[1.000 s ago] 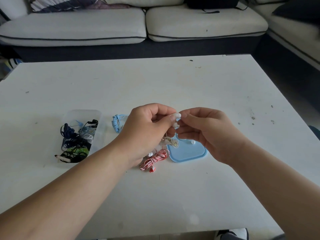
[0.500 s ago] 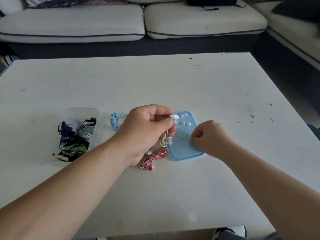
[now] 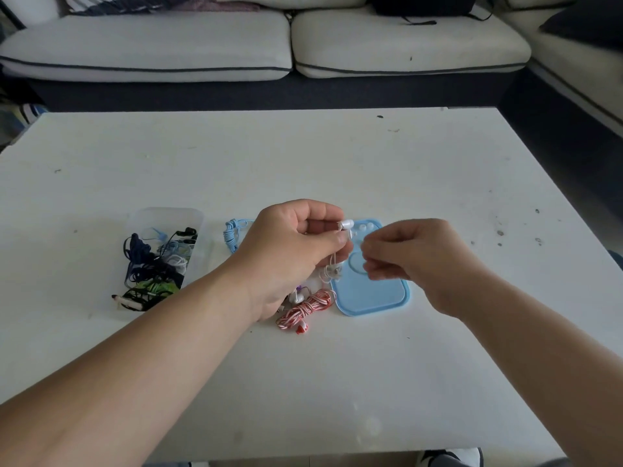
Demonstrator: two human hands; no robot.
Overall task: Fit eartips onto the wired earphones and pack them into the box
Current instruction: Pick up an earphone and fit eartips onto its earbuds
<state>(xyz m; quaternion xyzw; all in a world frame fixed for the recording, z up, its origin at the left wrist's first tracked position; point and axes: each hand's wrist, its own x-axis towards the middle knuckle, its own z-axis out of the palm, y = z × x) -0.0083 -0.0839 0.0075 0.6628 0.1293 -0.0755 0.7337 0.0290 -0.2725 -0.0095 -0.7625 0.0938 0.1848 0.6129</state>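
My left hand [image 3: 290, 251] pinches a white earbud [image 3: 346, 224] between thumb and forefinger, and its thin white cable hangs down below the hand. My right hand [image 3: 414, 254] hovers just right of the bud with thumb and fingertips pinched together; the small eartip between them is blurred. Under both hands lies a blue tray [image 3: 371, 294] with a few white eartips [image 3: 365, 226] at its far end. A clear plastic box [image 3: 168, 217] to the left holds several tangled earphones.
A coiled red-and-white earphone [image 3: 306, 306] lies by the tray's near left corner, and a coiled light-blue one [image 3: 231, 235] sits between box and left hand. All rest on a white table [image 3: 337, 163]. A sofa [image 3: 151, 45] stands behind it.
My right hand dropped from the earbud to the blue tray, then rose again with its fingertips pinched, back toward the bud. The left hand kept the white earbud almost still.
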